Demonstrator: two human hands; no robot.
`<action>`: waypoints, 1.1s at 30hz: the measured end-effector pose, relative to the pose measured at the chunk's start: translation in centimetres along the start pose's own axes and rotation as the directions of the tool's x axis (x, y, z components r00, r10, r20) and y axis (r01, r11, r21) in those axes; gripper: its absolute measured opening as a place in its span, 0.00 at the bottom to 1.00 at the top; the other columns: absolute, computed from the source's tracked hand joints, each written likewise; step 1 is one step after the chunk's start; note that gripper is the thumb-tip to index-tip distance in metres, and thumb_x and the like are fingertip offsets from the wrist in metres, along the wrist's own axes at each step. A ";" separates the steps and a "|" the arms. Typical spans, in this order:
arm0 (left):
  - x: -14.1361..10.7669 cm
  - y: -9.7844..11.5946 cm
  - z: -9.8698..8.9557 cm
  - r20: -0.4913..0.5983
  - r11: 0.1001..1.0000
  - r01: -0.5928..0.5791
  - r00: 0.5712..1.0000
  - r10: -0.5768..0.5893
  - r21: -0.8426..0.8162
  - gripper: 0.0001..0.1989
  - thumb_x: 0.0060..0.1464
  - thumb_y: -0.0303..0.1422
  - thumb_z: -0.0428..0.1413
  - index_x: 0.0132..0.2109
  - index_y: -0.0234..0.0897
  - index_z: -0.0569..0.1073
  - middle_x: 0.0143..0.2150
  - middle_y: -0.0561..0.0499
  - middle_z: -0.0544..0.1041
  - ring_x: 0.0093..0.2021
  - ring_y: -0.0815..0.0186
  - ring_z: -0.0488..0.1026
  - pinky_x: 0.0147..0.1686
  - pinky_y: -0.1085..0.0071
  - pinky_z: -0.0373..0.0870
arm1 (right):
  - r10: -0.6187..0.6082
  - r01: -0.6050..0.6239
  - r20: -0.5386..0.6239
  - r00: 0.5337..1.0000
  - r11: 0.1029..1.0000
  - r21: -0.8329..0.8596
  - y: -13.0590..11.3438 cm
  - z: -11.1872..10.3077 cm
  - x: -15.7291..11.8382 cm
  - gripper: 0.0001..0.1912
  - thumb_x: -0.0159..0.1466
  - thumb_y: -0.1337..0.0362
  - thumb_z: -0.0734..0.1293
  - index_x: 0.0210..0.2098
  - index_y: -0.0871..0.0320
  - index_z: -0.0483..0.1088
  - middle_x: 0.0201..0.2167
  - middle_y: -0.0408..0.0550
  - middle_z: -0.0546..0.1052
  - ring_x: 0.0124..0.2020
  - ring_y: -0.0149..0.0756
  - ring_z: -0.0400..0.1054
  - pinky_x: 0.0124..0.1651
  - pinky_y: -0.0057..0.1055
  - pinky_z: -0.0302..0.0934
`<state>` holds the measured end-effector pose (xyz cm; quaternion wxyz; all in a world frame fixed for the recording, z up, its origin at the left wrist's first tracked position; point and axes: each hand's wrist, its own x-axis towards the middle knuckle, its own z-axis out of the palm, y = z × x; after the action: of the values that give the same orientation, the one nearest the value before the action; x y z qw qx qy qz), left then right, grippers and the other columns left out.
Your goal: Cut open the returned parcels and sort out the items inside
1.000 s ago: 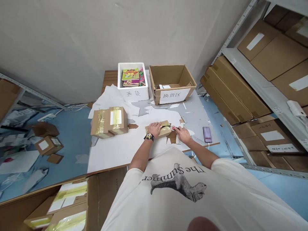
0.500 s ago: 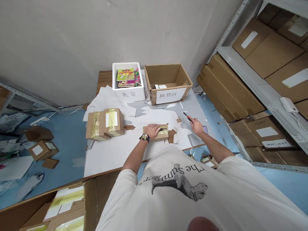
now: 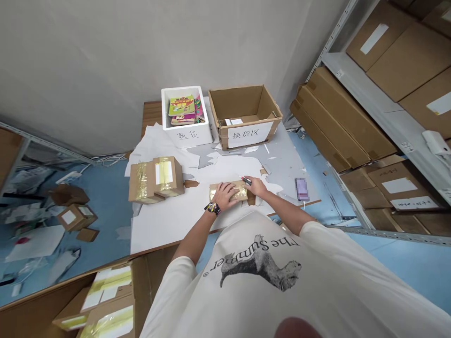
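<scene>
Box (image 3: pixel 244 188): beneath left fingers (image 3: pixel 228 188), spread flat. Cutter (image 3: pixel 245 180): gripped by right fingers (image 3: pixel 252 184), returned beside left ones; tape (image 3: pixel 241 194) likely within reach.

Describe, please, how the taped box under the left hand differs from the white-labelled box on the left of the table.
The taped box lies partly covered by the left hand, while the white-labelled box sits beside another box. The white-labelled box looks bulkier; the taped box looks flatter. The white-labelled box shows its label; the taped box shows none on its uncovered part. Both are brown cardboard with yellowish tape.
</scene>
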<state>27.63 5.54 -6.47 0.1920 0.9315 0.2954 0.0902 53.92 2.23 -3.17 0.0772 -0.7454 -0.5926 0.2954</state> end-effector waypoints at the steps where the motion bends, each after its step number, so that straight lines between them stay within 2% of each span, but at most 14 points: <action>1: 0.0 0.1 0.2 0.008 1.000 -0.014 1.000 0.014 -0.007 0.27 0.67 0.46 0.67 0.70 0.51 0.79 0.75 0.42 0.75 0.76 0.43 0.67 0.81 0.37 0.51 | 0.032 -0.031 0.025 0.999 0.999 -0.027 -0.5 -0.2 0.8 0.33 0.74 0.52 0.75 0.76 0.48 0.73 0.65 0.53 0.84 0.61 0.51 0.80 0.57 0.35 0.72; 3: 0.2 0.4 0.6 0.010 1.000 -0.003 1.000 0.003 -0.018 0.29 0.65 0.46 0.69 0.70 0.50 0.78 0.73 0.41 0.76 0.74 0.44 0.69 0.81 0.38 0.50 | 0.056 -0.050 0.068 0.996 0.996 -0.079 -1.2 -0.7 2.2 0.30 0.72 0.53 0.77 0.72 0.49 0.77 0.62 0.54 0.85 0.60 0.51 0.80 0.54 0.33 0.71; 6: 1.2 1.0 1.2 -0.013 0.994 0.108 0.994 -0.108 -0.013 0.30 0.63 0.46 0.71 0.68 0.47 0.78 0.70 0.40 0.77 0.70 0.43 0.71 0.80 0.39 0.51 | 0.050 -0.032 0.112 0.992 0.987 -0.156 -2.0 -1.2 3.6 0.29 0.69 0.54 0.80 0.67 0.51 0.80 0.60 0.56 0.86 0.58 0.50 0.81 0.52 0.32 0.71; 8: 2.1 1.5 1.4 -0.011 0.986 0.167 0.986 -0.167 0.013 0.30 0.61 0.47 0.73 0.66 0.45 0.79 0.67 0.39 0.78 0.68 0.42 0.71 0.78 0.38 0.53 | 0.047 -0.025 0.116 0.992 0.983 -0.182 -2.7 -1.1 4.1 0.28 0.68 0.56 0.81 0.66 0.52 0.80 0.59 0.57 0.86 0.57 0.50 0.81 0.53 0.32 0.70; 12: 3.4 2.0 1.6 0.045 0.975 0.201 0.978 -0.206 0.092 0.28 0.58 0.51 0.74 0.59 0.43 0.82 0.61 0.37 0.79 0.64 0.37 0.71 0.74 0.32 0.54 | 0.024 -0.005 0.099 0.995 0.983 -0.184 -3.8 -0.5 4.1 0.25 0.70 0.61 0.79 0.66 0.55 0.80 0.59 0.59 0.85 0.58 0.50 0.81 0.57 0.34 0.70; 15: 3.5 1.5 1.3 0.023 0.972 0.231 0.972 -0.233 0.046 0.27 0.57 0.51 0.75 0.58 0.44 0.83 0.61 0.38 0.79 0.63 0.40 0.72 0.74 0.34 0.54 | -0.032 0.045 0.098 0.995 0.991 -0.125 -2.8 -1.1 3.5 0.23 0.74 0.58 0.75 0.68 0.52 0.78 0.58 0.54 0.86 0.55 0.45 0.82 0.56 0.31 0.71; 18: 3.0 1.0 1.2 -0.042 0.967 0.249 0.967 -0.251 -0.050 0.28 0.55 0.49 0.76 0.59 0.47 0.83 0.66 0.41 0.78 0.65 0.43 0.72 0.76 0.37 0.53 | -0.072 0.056 0.136 0.988 0.992 0.115 0.6 -2.8 2.1 0.23 0.81 0.51 0.66 0.69 0.53 0.75 0.45 0.47 0.88 0.37 0.38 0.82 0.45 0.29 0.72; 21: 2.3 1.3 1.6 -0.089 0.964 0.244 0.963 -0.253 -0.105 0.27 0.54 0.46 0.77 0.59 0.48 0.83 0.69 0.42 0.77 0.68 0.42 0.71 0.78 0.37 0.51 | -0.135 0.019 0.328 0.935 0.942 0.334 4.7 -4.8 0.5 0.26 0.80 0.44 0.66 0.63 0.56 0.77 0.26 0.40 0.79 0.24 0.35 0.74 0.34 0.27 0.70; 24: 1.7 2.1 2.3 -0.132 0.968 0.222 0.962 -0.237 -0.120 0.25 0.55 0.45 0.75 0.57 0.48 0.83 0.67 0.42 0.78 0.69 0.41 0.71 0.79 0.35 0.49 | -0.178 -0.031 0.505 0.844 0.926 0.377 7.3 -5.9 -0.5 0.25 0.75 0.41 0.71 0.55 0.56 0.78 0.20 0.36 0.73 0.21 0.33 0.70 0.30 0.26 0.68; 26: 1.4 2.4 2.7 -0.151 0.972 0.200 0.964 -0.217 -0.123 0.22 0.58 0.45 0.74 0.57 0.47 0.83 0.66 0.41 0.79 0.69 0.41 0.72 0.79 0.33 0.47 | -0.145 -0.065 0.554 0.820 0.938 0.341 7.7 -5.9 -0.6 0.24 0.74 0.41 0.73 0.51 0.57 0.78 0.19 0.36 0.72 0.20 0.33 0.69 0.28 0.25 0.65; 30: 1.0 2.2 3.0 -0.157 0.980 0.152 0.973 -0.172 -0.129 0.21 0.61 0.43 0.72 0.58 0.46 0.82 0.64 0.39 0.80 0.70 0.42 0.72 0.80 0.31 0.42 | -0.092 -0.101 0.571 0.816 0.949 0.298 6.8 -5.1 0.0 0.24 0.72 0.40 0.74 0.47 0.56 0.77 0.20 0.37 0.72 0.20 0.31 0.67 0.25 0.24 0.60; 33: 1.0 1.8 3.2 -0.146 0.981 0.141 0.976 -0.160 -0.133 0.22 0.62 0.42 0.72 0.60 0.45 0.81 0.64 0.38 0.81 0.72 0.41 0.72 0.81 0.29 0.39 | -0.084 -0.136 0.631 0.771 0.947 0.292 6.1 -5.1 0.4 0.25 0.71 0.38 0.75 0.45 0.55 0.76 0.22 0.37 0.71 0.19 0.29 0.64 0.24 0.24 0.57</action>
<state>30.24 3.79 -8.56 0.2313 0.8829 0.3734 0.1659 61.77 2.07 -1.98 -0.0117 -0.5869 -0.5170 0.6230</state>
